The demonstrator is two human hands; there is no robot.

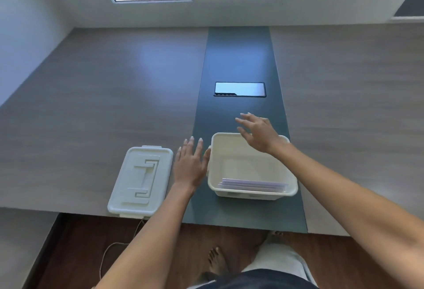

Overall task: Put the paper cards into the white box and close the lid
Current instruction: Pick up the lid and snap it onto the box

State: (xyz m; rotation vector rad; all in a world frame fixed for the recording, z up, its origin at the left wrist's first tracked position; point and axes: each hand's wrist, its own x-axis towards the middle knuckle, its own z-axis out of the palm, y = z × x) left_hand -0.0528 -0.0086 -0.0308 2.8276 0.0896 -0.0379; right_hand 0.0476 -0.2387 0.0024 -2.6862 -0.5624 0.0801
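The white box point(229, 191) stands open on the dark middle strip of the table, near its front edge. A stack of pale purple paper cards point(252, 184) lies inside it against the near wall. The white lid point(140, 181) lies flat on the table to the left of the box. My left hand point(191, 165) rests flat between lid and box, fingers spread, its thumb touching the box's left wall. My right hand point(258, 134) hovers over the box's far rim with fingers apart and holds nothing.
A dark rectangular cable hatch point(240, 89) is set into the strip beyond the box. The table's front edge point(206, 221) runs just below the lid and box. Under it are a wooden floor, a cord point(107, 252) and a bare foot point(216, 261).
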